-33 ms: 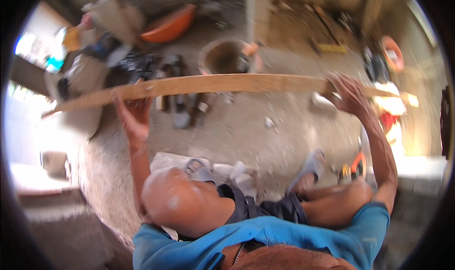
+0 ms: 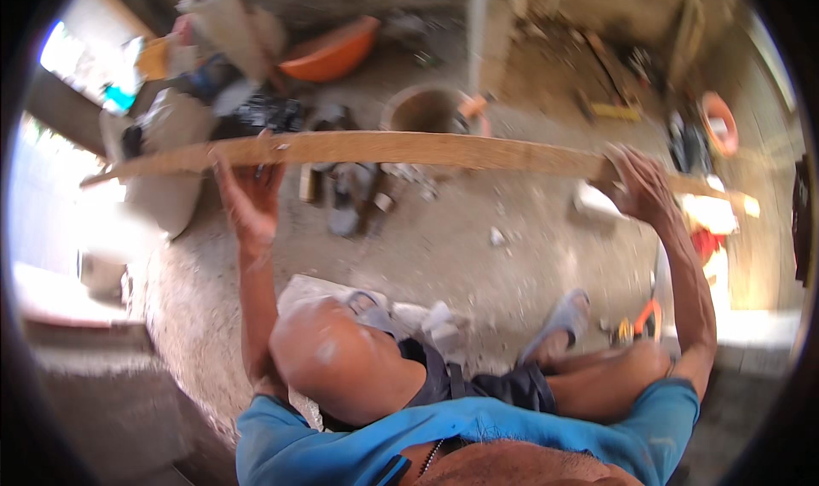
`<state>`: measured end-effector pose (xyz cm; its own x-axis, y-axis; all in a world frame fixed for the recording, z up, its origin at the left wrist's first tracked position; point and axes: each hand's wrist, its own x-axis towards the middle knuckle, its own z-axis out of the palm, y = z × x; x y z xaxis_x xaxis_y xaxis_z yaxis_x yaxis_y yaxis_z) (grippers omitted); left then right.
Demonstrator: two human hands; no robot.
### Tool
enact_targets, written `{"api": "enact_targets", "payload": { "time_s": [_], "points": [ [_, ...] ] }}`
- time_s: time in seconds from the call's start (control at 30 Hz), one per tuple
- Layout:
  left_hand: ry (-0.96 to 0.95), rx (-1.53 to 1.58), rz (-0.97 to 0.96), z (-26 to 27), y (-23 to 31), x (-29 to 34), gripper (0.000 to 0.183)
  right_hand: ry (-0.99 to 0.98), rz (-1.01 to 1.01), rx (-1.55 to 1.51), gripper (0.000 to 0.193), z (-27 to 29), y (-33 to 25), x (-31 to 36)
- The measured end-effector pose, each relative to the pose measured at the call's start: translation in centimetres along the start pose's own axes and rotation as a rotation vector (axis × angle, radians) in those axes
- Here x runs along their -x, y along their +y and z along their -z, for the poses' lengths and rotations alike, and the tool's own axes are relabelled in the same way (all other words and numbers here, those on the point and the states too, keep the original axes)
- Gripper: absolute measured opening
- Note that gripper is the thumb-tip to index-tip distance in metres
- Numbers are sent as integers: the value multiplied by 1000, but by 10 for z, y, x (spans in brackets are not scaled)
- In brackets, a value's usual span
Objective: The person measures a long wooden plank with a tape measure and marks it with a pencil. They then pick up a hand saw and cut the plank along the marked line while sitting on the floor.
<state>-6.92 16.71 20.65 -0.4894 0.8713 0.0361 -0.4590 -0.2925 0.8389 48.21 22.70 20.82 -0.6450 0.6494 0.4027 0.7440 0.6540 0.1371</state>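
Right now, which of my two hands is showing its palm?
The left hand: its palm is visible; the right hand, on the same wooden board, shows its back.

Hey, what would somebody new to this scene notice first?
Probably the long wooden board spanning most of the view, held by the left hand toward its left end and the right hand toward its right. Next, the bright blue shirt along the bottom and the orange basin at the upper left.
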Motion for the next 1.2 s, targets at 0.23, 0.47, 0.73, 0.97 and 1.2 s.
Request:
{"api": "enact_targets", "payload": {
  "time_s": [0.23, 0.47, 0.73, 0.97, 1.2],
  "points": [
    [-127, -59, -242, -71, 180, -58, 66, 206, 156, -165, 62, 82, 16, -124],
    [-67, -208, -371, -214, 354, -59, 66, 221, 25, -318, 58, 199, 35, -196],
    [-198, -38, -340, -346, 520, -71, 82, 397, 51, -629, 53, 354, 36, -321],
    [-475, -17, -290, -483, 507, -48, 87, 148, 57, -975, 56, 450, 13, -414],
    [-318, 145, -427, -539, 593, -54, 74, -81, 130, -1542, 46, 514, -1, -485]
  ]
}}
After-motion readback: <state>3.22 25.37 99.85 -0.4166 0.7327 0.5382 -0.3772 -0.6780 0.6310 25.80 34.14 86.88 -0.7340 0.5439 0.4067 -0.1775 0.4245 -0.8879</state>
